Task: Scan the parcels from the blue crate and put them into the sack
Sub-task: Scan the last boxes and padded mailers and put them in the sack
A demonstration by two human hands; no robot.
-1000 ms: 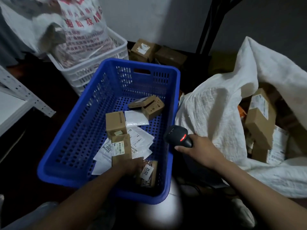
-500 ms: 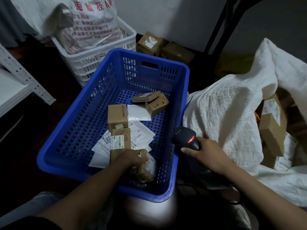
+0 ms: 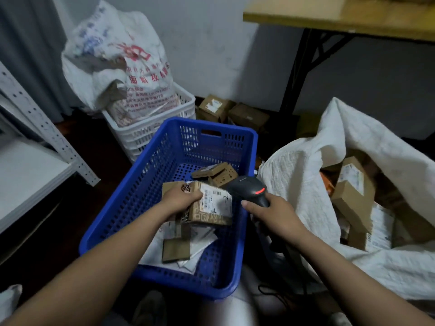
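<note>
My left hand (image 3: 180, 198) grips a small brown cardboard parcel (image 3: 211, 207) with a white label, held up above the blue crate (image 3: 141, 191). My right hand (image 3: 270, 211) holds a black barcode scanner (image 3: 249, 188) with a red light on top, its head right next to the parcel's label. More small boxes (image 3: 215, 174) and flat white mailers (image 3: 200, 241) lie on the crate's floor. The white sack (image 3: 299, 175) lies open to the right, with several brown parcels (image 3: 353, 196) inside.
A white crate (image 3: 150, 132) with a printed sack (image 3: 122, 67) in it stands behind the blue crate. Cardboard boxes (image 3: 231, 111) sit by the wall. A white metal shelf (image 3: 35, 149) is at the left, a wooden table (image 3: 341, 15) on black legs at the top right.
My left hand has lifted a parcel out of the crate's near end and turned its label upward. My right hand has brought the scanner left, up to the parcel.
</note>
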